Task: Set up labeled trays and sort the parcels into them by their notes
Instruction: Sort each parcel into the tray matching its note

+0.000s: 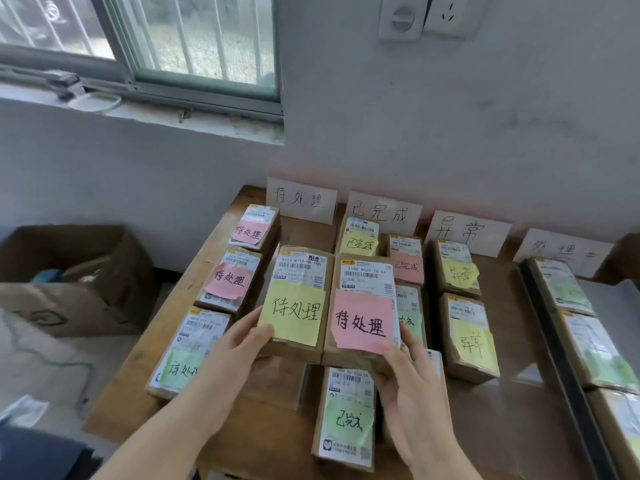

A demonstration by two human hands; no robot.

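Left grip (239, 344) clasps the near-left corner of the yellow-note parcel (298, 299), thumb on top. Right grip (412, 379) clasps the near-right corner of the pink-note parcel (363, 306). Both parcels sit side by side, touching, held above the worktop (249, 441).

Body in view: two arms, both cut off by the lower frame edge

Left forearm (166, 424), 7 o'clock: bare over its whole visible length, slender, smooth in outline

Left hand (235, 344), 7 o'clock close to centre: bare, fingers long and slim, thumb rounded at the tip; nails too blurred to judge

Right forearm (440, 455), 5 o'clock: bare from frame edge to wrist, a shorter stretch visible than on the left

Right hand (412, 379), 5 o'clock nearer centre: bare, back of hand showing, knuckle ridges faint, fingers slim
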